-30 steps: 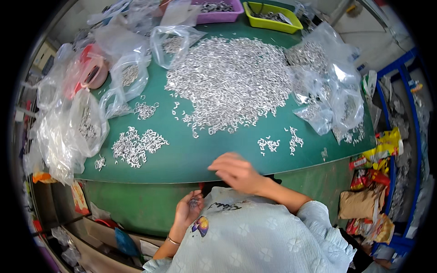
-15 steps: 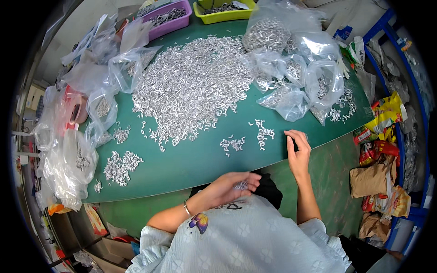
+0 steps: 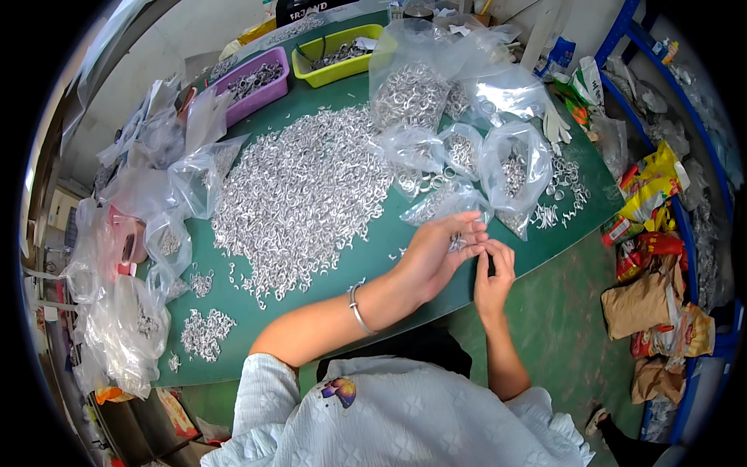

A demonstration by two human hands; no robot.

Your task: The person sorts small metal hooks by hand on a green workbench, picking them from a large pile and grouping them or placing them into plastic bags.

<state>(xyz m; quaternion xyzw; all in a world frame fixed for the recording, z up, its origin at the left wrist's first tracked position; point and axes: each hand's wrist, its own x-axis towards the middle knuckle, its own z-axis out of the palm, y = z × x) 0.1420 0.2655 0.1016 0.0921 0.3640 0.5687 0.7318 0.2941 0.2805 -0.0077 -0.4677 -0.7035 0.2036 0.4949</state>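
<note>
A big heap of small silvery metal hooks [image 3: 299,194] covers the middle of the green table [image 3: 311,303]. My left hand [image 3: 436,257], with a bangle on its wrist, reaches over the table's near edge and cups a few small metal pieces [image 3: 457,243] in its curled fingers. My right hand [image 3: 494,276] is raised beside it, fingertips touching the left hand's fingertips. Whether the right fingers pinch a piece is not visible. A clear bag of metal parts [image 3: 447,204] lies just beyond both hands.
Clear bags of metal parts [image 3: 513,167] crowd the table's right and far side, and more bags [image 3: 117,319] hang along the left. A purple tray [image 3: 257,82] and a yellow-green tray [image 3: 342,54] stand at the back. Snack packets [image 3: 650,194] lie on blue shelving to the right.
My left hand has risen from my lap to the table's edge with metal pieces in it. My right hand has come off the table to meet it. The view has swung right.
</note>
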